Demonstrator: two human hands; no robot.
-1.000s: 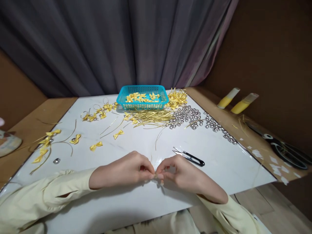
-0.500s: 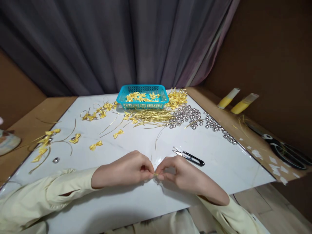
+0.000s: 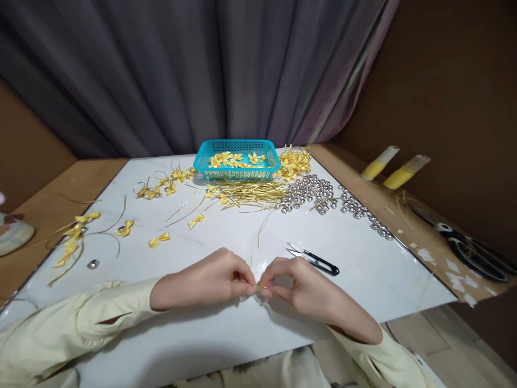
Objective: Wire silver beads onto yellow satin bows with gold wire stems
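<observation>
My left hand [image 3: 218,279] and my right hand [image 3: 297,280] meet low over the white board [image 3: 226,339], fingertips almost touching. Each pinches a short gold cord [image 3: 259,287] between thumb and forefinger; only a small piece of it shows between them. Black thread snips [image 3: 321,263] lie just beyond my right hand. Beyond my left hand are loose yellow bows [image 3: 159,240]. A pile of gold cords [image 3: 252,192] lies farther back, beside many silver rings [image 3: 311,191].
A blue basket [image 3: 237,175] holding yellow bows stands at the back, with more bows [image 3: 294,161] beside it. Black scissors [image 3: 464,245], paper scraps [image 3: 456,280] and two yellow-filled tubes [image 3: 406,171] are at the right. Bows with cords [image 3: 72,231] lie left.
The gold cord between my fingertips has tilted slightly. Both hands keep nearly the same place and stay pinched; the things on the board have not moved.
</observation>
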